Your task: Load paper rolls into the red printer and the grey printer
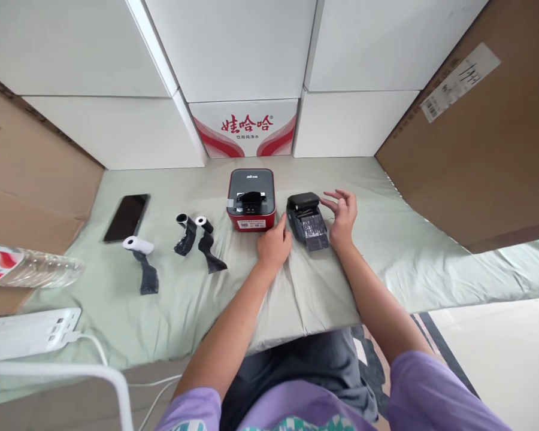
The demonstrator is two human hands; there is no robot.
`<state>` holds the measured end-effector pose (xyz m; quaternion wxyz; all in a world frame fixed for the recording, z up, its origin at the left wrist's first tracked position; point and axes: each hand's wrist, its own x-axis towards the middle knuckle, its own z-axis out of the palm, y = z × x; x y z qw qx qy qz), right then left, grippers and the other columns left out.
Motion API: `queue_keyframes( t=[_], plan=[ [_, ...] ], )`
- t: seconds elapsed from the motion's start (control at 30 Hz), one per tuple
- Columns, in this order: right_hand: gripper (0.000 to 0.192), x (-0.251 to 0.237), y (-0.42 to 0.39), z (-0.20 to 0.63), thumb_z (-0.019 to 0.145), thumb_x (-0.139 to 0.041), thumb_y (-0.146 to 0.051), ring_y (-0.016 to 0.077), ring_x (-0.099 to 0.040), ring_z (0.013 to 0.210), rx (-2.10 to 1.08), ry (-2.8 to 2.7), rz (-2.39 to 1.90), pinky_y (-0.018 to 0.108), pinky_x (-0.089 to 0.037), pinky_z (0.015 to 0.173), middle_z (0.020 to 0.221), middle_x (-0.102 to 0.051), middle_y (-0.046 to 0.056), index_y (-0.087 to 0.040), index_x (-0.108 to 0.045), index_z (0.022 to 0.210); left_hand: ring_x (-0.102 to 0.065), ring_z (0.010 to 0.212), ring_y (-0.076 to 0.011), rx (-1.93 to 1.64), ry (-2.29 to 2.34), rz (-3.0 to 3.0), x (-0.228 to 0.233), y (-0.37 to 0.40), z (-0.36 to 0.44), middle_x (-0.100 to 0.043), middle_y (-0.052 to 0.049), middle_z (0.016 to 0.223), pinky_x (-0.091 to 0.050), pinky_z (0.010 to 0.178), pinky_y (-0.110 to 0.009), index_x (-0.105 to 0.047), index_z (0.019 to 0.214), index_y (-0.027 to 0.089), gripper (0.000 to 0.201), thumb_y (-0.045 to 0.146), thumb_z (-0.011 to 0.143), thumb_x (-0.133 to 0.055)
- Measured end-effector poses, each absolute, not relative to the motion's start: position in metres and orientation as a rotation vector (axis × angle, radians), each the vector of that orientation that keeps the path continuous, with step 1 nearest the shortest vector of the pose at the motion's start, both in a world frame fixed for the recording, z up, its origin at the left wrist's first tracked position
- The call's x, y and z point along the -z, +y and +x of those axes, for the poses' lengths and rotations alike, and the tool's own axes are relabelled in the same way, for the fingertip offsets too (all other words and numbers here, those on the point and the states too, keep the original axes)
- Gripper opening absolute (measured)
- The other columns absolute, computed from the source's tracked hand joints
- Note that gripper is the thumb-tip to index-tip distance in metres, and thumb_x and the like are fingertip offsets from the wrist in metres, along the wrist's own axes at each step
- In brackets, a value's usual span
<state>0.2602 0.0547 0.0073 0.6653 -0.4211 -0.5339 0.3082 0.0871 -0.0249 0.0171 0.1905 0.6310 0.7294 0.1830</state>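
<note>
1. A small black printer (pixel 306 221) is seen at the centre of the frame, lying on the green cloth (pixel 386 257) with its lid raised.
2. The left hand (pixel 275 244) is rested just left of it, fingers loosely curled, nothing being pinched.
3. The right hand (pixel 342 215) is held just right of it, fingers spread, nothing gripped.
4. A red printer (pixel 251 200) is placed directly left of the black one.
</note>
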Motion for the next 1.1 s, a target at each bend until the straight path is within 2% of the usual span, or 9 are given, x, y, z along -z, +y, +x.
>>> queue_keyframes(
  t=[0.1,0.17,0.3,0.4,0.53,0.67,0.8,1.0,1.1],
  plan=[
    [0.040,-0.011,0.054,0.255,0.098,-0.048,-0.063,0.0257,-0.074,0.111,-0.834,-1.228,-0.879,0.048,-0.055,0.104,0.117,-0.070,0.007,-0.027,-0.054,0.114,-0.074,0.099,-0.0237,-0.522,2.043,1.776,-0.017,-0.025,0.087,-0.079,-0.007,0.111,-0.052,0.085,-0.032,-0.043,0.161,0.031,0.059,0.028,0.102,-0.044],
    [0.039,-0.016,0.053,0.254,0.099,-0.046,-0.063,0.0262,-0.069,0.119,-0.820,-1.333,-0.954,0.047,-0.052,0.108,0.115,-0.070,0.007,-0.027,-0.058,0.106,-0.074,0.099,-0.0239,-0.516,2.038,1.770,-0.018,-0.025,0.087,-0.079,-0.007,0.112,-0.052,0.085,-0.032,-0.042,0.162,0.031,0.060,0.028,0.102,-0.045],
    [0.034,-0.028,0.057,0.262,0.098,-0.049,-0.052,0.0277,-0.063,0.117,-0.583,-1.654,-1.210,0.046,-0.050,0.109,0.109,-0.069,0.009,-0.026,-0.069,0.091,-0.074,0.100,-0.0240,-0.494,2.035,1.765,-0.021,-0.026,0.087,-0.079,-0.008,0.112,-0.052,0.087,-0.032,-0.040,0.163,0.030,0.061,0.029,0.102,-0.045],
    [0.025,-0.040,0.075,0.274,0.093,-0.058,-0.038,0.0302,-0.058,0.119,-0.458,-1.912,-1.389,0.050,-0.047,0.110,0.113,-0.065,0.011,-0.025,-0.079,0.095,-0.074,0.099,-0.0237,-0.483,2.027,1.769,-0.023,-0.027,0.087,-0.079,-0.008,0.112,-0.053,0.087,-0.032,-0.040,0.163,0.030,0.062,0.029,0.102,-0.047],
    [0.021,-0.059,0.106,0.279,0.083,-0.073,-0.025,0.0330,-0.055,0.120,-0.490,-2.419,-1.515,0.053,-0.039,0.116,0.119,-0.061,0.013,-0.026,-0.084,0.100,-0.074,0.098,-0.0227,-0.513,2.014,1.774,-0.024,-0.028,0.088,-0.079,-0.006,0.111,-0.052,0.086,-0.031,-0.040,0.163,0.031,0.061,0.029,0.102,-0.047],
    [0.036,-0.073,0.119,0.262,0.071,-0.085,-0.021,0.0391,-0.052,0.120,-0.418,-2.664,-1.727,0.055,-0.044,0.109,0.126,-0.057,0.015,-0.029,-0.084,0.106,-0.074,0.096,-0.0231,-0.515,2.016,1.776,-0.022,-0.028,0.088,-0.079,-0.006,0.110,-0.052,0.084,-0.032,-0.041,0.162,0.031,0.061,0.030,0.102,-0.047],
    [0.034,-0.076,0.119,0.249,0.072,-0.080,-0.017,0.0394,-0.052,0.115,-0.233,-2.788,-1.734,0.052,-0.051,0.097,0.124,-0.056,0.017,-0.025,-0.083,0.106,-0.074,0.096,-0.0232,-0.522,2.013,1.769,-0.021,-0.028,0.088,-0.079,-0.006,0.110,-0.052,0.083,-0.032,-0.042,0.162,0.032,0.060,0.031,0.102,-0.046],
    [0.030,-0.067,0.126,0.271,0.075,-0.076,-0.019,0.0341,-0.056,0.121,-0.405,-2.760,-1.506,0.048,-0.049,0.108,0.134,-0.053,0.015,-0.018,-0.074,0.104,-0.074,0.094,-0.0243,-0.552,1.997,1.759,-0.021,-0.026,0.086,-0.079,-0.007,0.106,-0.053,0.083,-0.033,-0.044,0.160,0.032,0.060,0.032,0.101,-0.047],
    [0.030,-0.062,0.129,0.278,0.077,-0.072,-0.018,0.0303,-0.062,0.113,-0.493,-2.721,-1.478,0.045,-0.051,0.106,0.131,-0.056,0.015,-0.016,-0.071,0.107,-0.074,0.096,-0.0245,-0.557,1.979,1.755,-0.022,-0.025,0.085,-0.079,-0.008,0.108,-0.053,0.084,-0.034,-0.042,0.161,0.031,0.060,0.033,0.101,-0.046]
  ],
)
